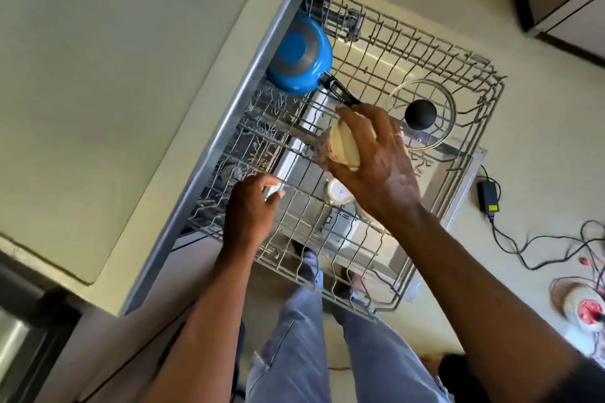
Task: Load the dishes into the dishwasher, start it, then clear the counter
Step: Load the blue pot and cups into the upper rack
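Note:
The dishwasher's wire rack (pixel 471 154) is pulled out over the open door. A blue saucepan (pixel 299 56) lies upside down at the rack's back left, its black handle pointing right. A glass lid (pixel 420 114) with a black knob rests at the right of the rack. My right hand (pixel 376 167) grips a cream cup with a red pattern (pixel 340 144), tilted, above the rack's middle. A white cup (pixel 337 191) sits in the rack just below that hand. My left hand (pixel 252 209) holds a pale object at the rack's left side; what it is I cannot tell.
A pale counter (pixel 98 75) with a metal edge runs along the left. On the floor to the right lie a black power adapter (pixel 486 196) with tangled cables and a white and red object (pixel 586 307). My legs in jeans stand below the rack.

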